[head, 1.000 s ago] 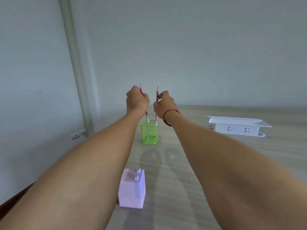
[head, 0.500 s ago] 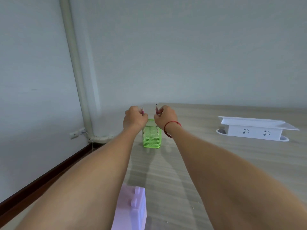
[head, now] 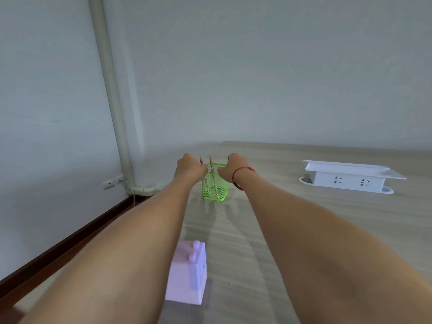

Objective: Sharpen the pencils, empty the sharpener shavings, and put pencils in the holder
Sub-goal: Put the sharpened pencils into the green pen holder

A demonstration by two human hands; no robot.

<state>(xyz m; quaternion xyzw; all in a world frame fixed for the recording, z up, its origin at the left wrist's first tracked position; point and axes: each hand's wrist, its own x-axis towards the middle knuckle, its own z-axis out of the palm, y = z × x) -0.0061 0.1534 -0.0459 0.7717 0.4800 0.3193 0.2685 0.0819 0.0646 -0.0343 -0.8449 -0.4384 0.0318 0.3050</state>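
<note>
Between left hand (head: pixel 189 170) and right hand (head: pixel 230 170), two red patterned pencils (head: pixel 211 163), tips up, in one green wire-mesh holder (head: pixel 222 191). Left hand curled on the first pencil (head: pixel 200 158); right hand just beside the second, apart, closure hidden. Nearer than both hands, one lilac box sharpener (head: pixel 187 277).

- Two forearms were shown, the left forearm (head: pixel 131 242) and the right forearm (head: pixel 315 230), both left uncovered as far as the lower edge of the frame.
- A thin red cord bracelet (head: pixel 234 180) was worn round the right wrist, just behind the right hand (head: pixel 228 169).
- The cord was seen as a narrow strand, looped loosely; any knot or bead on it was too small to be made out.
- The left hand (head: pixel 188 168) and its wrist were left bare.
</note>
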